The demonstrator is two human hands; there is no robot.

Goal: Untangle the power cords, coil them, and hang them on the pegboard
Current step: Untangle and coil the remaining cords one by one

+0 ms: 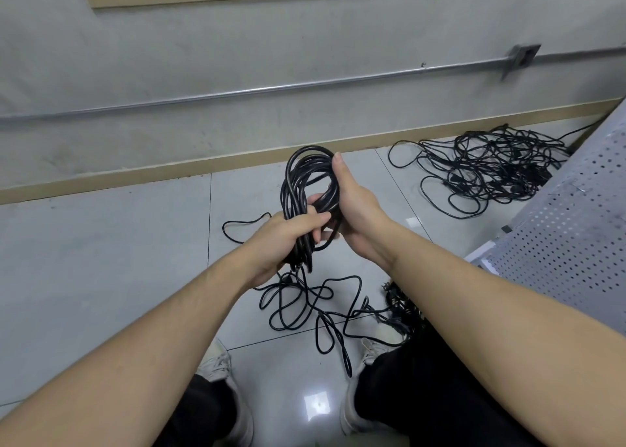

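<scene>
Left grip: the left hand is closing its curled fingers tightly round the lower part of the coiled black rubber power cord, clamping the loops together at chest height above the floor
Right grip: the right hand is cupping the right side of the coil, thumb lying straight up along the top loops while the fingers are curling round behind the strands, just beside the left hand
Coil: it is standing upright between both hands as a long oval of several loops
Loose tail: the uncoiled black cord on the floor is hanging down from under the left hand and sprawling in slack bends over the glossy pale grey floor tiles, between the person's two white lace-up shoes
Other cords: a tangled heap of thin black cords is lying on the tiles near the beige skirting board, well apart from the hands; more black plugs are showing partly behind the right forearm
Pegboard: the white perforated metal panel is leaning at the right edge
Wall: a thin silver metal conduit pipe is running along the grey wall
</scene>
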